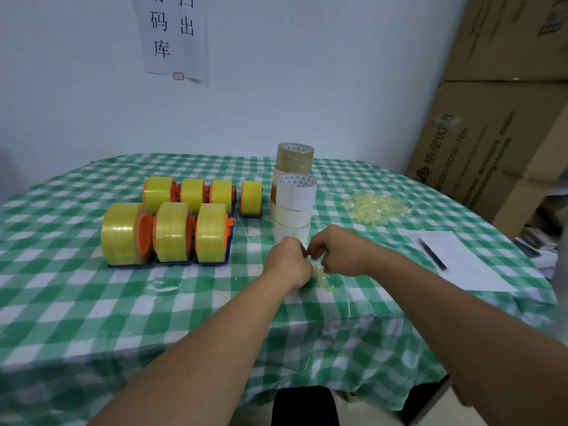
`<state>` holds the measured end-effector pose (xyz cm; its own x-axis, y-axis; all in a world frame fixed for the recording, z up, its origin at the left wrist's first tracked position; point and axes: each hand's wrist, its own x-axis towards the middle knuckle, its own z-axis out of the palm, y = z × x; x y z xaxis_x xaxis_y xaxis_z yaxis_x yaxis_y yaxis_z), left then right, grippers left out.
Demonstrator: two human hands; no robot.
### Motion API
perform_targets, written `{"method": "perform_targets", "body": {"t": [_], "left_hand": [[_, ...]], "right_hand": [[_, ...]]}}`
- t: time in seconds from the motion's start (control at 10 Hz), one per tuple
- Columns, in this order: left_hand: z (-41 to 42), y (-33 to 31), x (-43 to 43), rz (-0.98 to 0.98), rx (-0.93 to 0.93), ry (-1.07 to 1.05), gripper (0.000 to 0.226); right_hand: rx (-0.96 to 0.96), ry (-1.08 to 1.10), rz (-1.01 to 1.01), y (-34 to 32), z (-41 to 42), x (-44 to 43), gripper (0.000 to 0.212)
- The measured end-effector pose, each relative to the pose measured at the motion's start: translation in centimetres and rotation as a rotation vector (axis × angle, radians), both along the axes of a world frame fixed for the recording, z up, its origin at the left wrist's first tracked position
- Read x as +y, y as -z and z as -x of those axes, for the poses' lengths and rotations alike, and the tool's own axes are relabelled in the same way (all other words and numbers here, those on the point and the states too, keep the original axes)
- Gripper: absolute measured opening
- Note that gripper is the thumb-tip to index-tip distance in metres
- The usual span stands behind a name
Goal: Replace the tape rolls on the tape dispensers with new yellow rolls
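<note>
Several tape dispensers with yellow rolls on orange hubs stand in two rows on the checked tablecloth: a front row (172, 232) and a back row (203, 193). My left hand (287, 261) and my right hand (339, 252) meet at the table's middle, fingers pinched together on a crumpled wad of yellowish tape (319, 276) that hangs between and below them. To the right of the dispensers and just behind my hands rise stacks of used cardboard cores (295, 207), with one brownish roll (295, 156) on top at the back.
A heap of crumpled tape scraps (376, 207) lies at the back right. A sheet of paper (461, 265) with a pen (431, 253) sits at the right. Cardboard boxes (491, 142) stack against the wall on the right. The table's front edge (184, 358) drops off near me.
</note>
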<state>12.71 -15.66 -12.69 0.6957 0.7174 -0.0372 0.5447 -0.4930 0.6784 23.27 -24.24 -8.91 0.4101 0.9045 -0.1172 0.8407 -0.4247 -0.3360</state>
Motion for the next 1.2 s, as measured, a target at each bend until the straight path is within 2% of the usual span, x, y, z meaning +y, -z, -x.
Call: {"method": "perform_targets", "body": {"t": [0.2,0.3,0.4,0.5,0.6,0.9,1.0,1.2], "left_hand": [[0.0,0.0,0.1,0.071,-0.004,0.026,0.047],[0.1,0.1,0.1,0.118,0.004,0.056,0.052],[0.1,0.4,0.0,0.135,-0.004,0.062,0.048],[0.1,0.6,0.0,0.128,-0.022,0.051,0.045],[0.1,0.9,0.2,0.121,-0.022,0.043,0.054],[0.5,1.0,1.1,0.111,-0.035,0.032,0.061],[0.8,0.8,1.2,0.106,-0.039,0.027,0.057],[2.2,-1.1,1.2,0.063,-0.115,-0.024,0.017]], "right_hand": [[-0.042,-0.014,0.144,-0.1,-0.1,-0.4,0.068],[-0.081,-0.046,0.249,0.0,0.5,-0.5,0.084],[-0.092,-0.056,0.262,0.3,0.6,-0.2,0.082],[-0.097,-0.061,0.213,0.7,0.3,0.3,0.067],[-0.094,-0.05,0.179,0.8,0.2,0.3,0.06],[-0.076,-0.017,0.139,0.2,0.1,0.3,0.057],[-0.063,-0.006,0.114,-0.4,0.2,0.1,0.052],[0.037,0.033,0.082,-1.9,0.8,0.5,0.041]]}}
